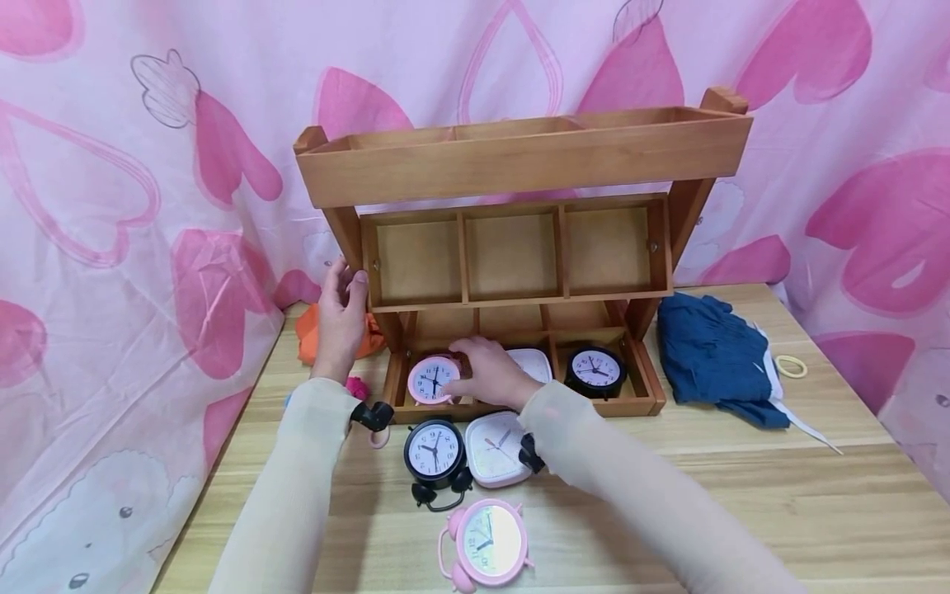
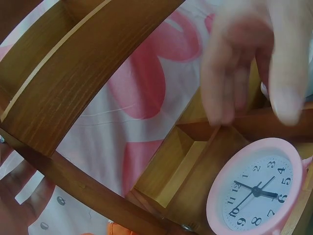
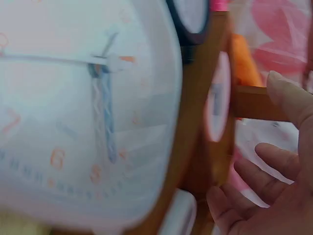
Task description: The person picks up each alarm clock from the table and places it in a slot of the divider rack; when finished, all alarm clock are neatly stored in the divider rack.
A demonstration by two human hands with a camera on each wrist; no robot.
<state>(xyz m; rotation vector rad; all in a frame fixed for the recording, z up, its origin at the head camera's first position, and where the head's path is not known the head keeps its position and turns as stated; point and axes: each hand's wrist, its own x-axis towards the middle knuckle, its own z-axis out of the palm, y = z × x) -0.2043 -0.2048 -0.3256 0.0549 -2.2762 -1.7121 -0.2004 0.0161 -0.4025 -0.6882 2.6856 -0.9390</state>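
A pink round alarm clock (image 1: 434, 380) stands in the bottom left compartment of a tiered wooden rack (image 1: 519, 165). My right hand (image 1: 490, 371) is right beside it, and in the left wrist view the fingers hang above the clock with nothing between them. In the right wrist view the fingers (image 3: 261, 183) are spread. My left hand (image 1: 343, 322) is at the rack's left upright, its fingertips right at the wood. Partly hidden by my right hand, a white clock (image 1: 533, 363) sits in the middle compartment. The right compartment holds a black clock (image 1: 596, 370).
In front of the rack lie another black alarm clock (image 1: 435, 454), a square white clock (image 1: 493, 450) and a pink twin-bell clock (image 1: 490, 540). Blue cloth (image 1: 712, 363) and a yellow ring (image 1: 791, 367) are on the right; orange cloth (image 1: 308, 334) is at the left.
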